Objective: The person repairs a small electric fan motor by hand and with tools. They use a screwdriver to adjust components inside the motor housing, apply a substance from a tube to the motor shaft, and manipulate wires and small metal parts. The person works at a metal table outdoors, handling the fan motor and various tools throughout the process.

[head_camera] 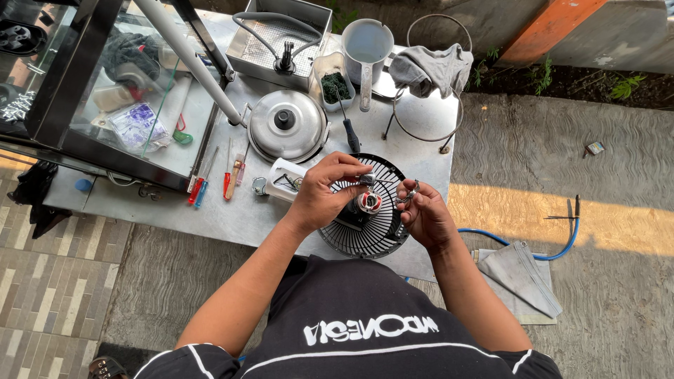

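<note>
One round black wire fan grille [365,235] lies near; the left hand [324,193] pinches one small grey part [367,180], the right hand [425,214] pinches one small metal piece [411,194]. Three screwdrivers [210,179] lie left.

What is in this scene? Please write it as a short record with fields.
Place: metal table outdoors
Left hand: pinches a small part over the motor
Right hand: holds a small metal piece
Under the hands: round black fan grille
Nearby: pot lid, screwdrivers, grey cloth, white jug
</note>
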